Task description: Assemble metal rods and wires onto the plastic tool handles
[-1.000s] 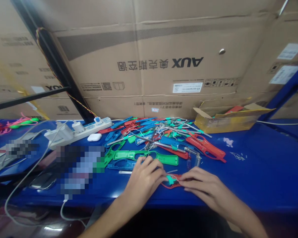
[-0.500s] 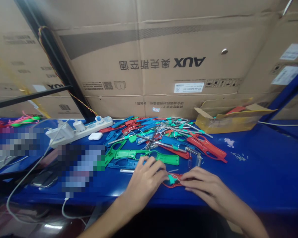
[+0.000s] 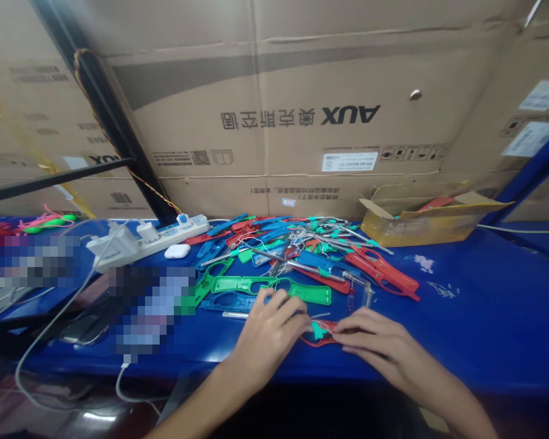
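A red lighter casing half [image 3: 315,343] lies low over the front of the table, with a teal trigger piece [image 3: 319,331] and a thin white wire inside it. My left hand [image 3: 274,329] is closed around its left end, fingers curled and fingertips partly hidden. At the opposite end, my right hand [image 3: 379,335] pinches the casing between thumb and fingers. Just beyond my left hand lie a green casing half [image 3: 308,291] and a blue casing half [image 3: 226,302]. A metal tube [image 3: 234,315] pokes out beside that hand.
Behind my hands spreads a heap of red, blue and green casings, metal tubes and wires, including a red casing [image 3: 384,274]. A yellow-taped carton [image 3: 421,228] stands back right. Left are a power strip [image 3: 176,231], a white earbud case [image 3: 177,251] and a charging cable [image 3: 50,323].
Both hands keep nearly the same hold on the red casing. The whole view has shifted very slightly; nothing else visibly moves.
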`<state>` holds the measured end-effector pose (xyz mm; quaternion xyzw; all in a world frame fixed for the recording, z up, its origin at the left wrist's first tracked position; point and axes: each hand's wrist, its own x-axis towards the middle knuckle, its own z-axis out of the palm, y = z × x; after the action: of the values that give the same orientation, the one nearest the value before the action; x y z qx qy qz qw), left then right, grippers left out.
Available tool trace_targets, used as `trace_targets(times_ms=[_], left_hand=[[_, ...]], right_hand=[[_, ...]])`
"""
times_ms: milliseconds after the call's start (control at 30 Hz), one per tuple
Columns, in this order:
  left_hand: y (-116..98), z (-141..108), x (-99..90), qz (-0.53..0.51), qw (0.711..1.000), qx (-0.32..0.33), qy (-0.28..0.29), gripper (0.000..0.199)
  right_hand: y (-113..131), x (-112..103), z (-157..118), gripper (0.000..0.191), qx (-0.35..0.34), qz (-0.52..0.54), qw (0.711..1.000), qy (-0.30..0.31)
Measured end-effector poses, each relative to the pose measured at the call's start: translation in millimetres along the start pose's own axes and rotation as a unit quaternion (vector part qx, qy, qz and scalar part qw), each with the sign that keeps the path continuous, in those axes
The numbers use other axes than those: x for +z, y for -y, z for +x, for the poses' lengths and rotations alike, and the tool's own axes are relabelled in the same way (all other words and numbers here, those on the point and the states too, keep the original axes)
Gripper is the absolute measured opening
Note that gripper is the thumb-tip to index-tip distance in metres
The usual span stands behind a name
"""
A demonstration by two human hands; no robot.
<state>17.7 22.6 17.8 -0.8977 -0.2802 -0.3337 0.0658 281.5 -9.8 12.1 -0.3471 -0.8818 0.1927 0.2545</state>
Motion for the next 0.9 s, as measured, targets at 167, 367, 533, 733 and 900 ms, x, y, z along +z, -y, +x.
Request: trace_targets(times_ms=[167,367,533,733,900], left_hand=[[1.5,-1.0,1.1,0.003,1.000,0.002,0.016,0.022],[0.8,-0.7,-1.3,0.002,0.999,0.002,0.044,0.027],[-0.7,-2.0,-1.9,0.005,0.999,0.027,0.043,0.028],[-1.0,-5.5,-8.5,-0.013,0.998,-0.011,0.064,0.015],[6.1,-12.6,-23.9,-0.058,0.991,-0.060,0.101,0.027]], right_hand=[[-0.6,0.3,-1.1,0.024,0.002,0.000,1.000,0.003],[1.0,-0.9,1.0,0.026,0.005,0.007,1.000,-0.003],[2.1,-0.7,0.9,0.026,0.011,0.012,1.000,-0.013],[4.5,-0.6,-0.6,0.026,0.033,0.010,0.999,-0.007],[7.3,-1.9,-0.2,0.027,0.046,0.005,0.999,0.009]])
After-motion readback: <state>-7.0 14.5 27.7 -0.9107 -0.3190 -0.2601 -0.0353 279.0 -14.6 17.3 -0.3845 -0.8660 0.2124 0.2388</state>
